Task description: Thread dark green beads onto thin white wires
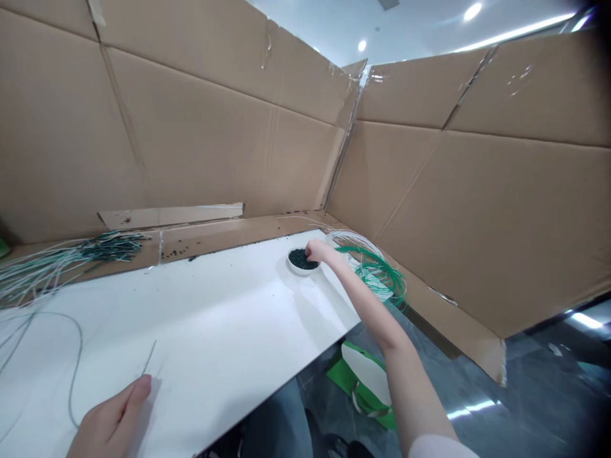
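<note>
My left hand [114, 416], low at the left, is closed in a pinch on a thin pale cord [149, 357]. A short straight end sticks up past the thumb, and a longer grey-green length [76, 369] curves back over the white table. Far out to the right, my right hand [319, 250] reaches over a small white bowl [301, 271] filled with tiny dark bead-like pieces [298, 256]. Its fingers are drawn together at the surface of the pieces, and whatever is between the fingertips is too small and hidden to make out.
Cords with dark, filled ends [112, 247] lie bundled at the back left. Coils of green cord [382, 277] and white cord [358, 240] sit right of the bowl. Cardboard walls [214, 127] surround the white table [205, 318]. A green-and-white bag [367, 375] stands on the floor.
</note>
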Tool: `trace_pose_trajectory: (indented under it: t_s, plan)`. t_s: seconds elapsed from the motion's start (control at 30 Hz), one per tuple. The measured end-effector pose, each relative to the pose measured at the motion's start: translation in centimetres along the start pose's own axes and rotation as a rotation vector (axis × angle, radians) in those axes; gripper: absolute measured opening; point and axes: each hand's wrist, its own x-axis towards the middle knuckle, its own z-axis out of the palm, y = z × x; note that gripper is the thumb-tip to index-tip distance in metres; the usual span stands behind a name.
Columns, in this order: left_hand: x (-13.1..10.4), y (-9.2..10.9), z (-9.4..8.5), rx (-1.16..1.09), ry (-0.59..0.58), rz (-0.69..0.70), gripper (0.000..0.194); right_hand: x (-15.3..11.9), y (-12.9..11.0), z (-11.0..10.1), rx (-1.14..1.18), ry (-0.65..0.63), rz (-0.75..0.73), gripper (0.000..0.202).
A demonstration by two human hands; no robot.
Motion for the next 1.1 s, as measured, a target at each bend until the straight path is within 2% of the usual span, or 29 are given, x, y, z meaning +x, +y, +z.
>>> trace_pose_trajectory:
  t_s: [0.17, 0.37, 0.53, 0.63, 0.7, 0.8, 0.93, 1.1]
  plan:
    - [-0.1, 0.3, 0.0, 0.026, -0.124, -0.077, 0.051, 0.3, -0.4, 0.8, -0.061, -0.076, -0.021, 0.027]
    - [-0.1, 0.2, 0.1, 0.038, -0.124, -0.051, 0.049, 0.6, -0.4, 1.0, -0.074, -0.051, -0.057, 0.028]
    - [-0.1, 0.8, -0.3, 0.005, -0.145, -0.059, 0.050, 0.5, -0.3, 0.0, -0.042, -0.016, -0.106, 0.027]
    - [-0.3, 1.4, -0.5, -0.027, -0.150, -0.051, 0.049, 0.5, -1.4, -0.5, -0.012, 0.012, -0.163, 0.027]
    - [-0.5, 1.8, -0.5, -0.032, -0.133, -0.039, 0.048, 0.6, -3.0, -0.3, 0.021, 0.024, -0.217, 0.027]
    - [-0.8, 2.3, -0.4, -0.018, -0.127, -0.017, 0.048, 1.0, -6.3, 1.3, 0.080, 0.009, -0.296, 0.027]
    - [-1.1, 2.6, -0.5, -0.019, -0.123, 0.000, 0.046, 1.9, -10.1, 4.6, 0.149, -0.032, -0.336, 0.026]
    - [-1.1, 3.0, -0.3, -0.044, -0.106, -0.005, 0.045, 2.9, -11.6, 7.4, 0.242, -0.031, -0.339, 0.027]
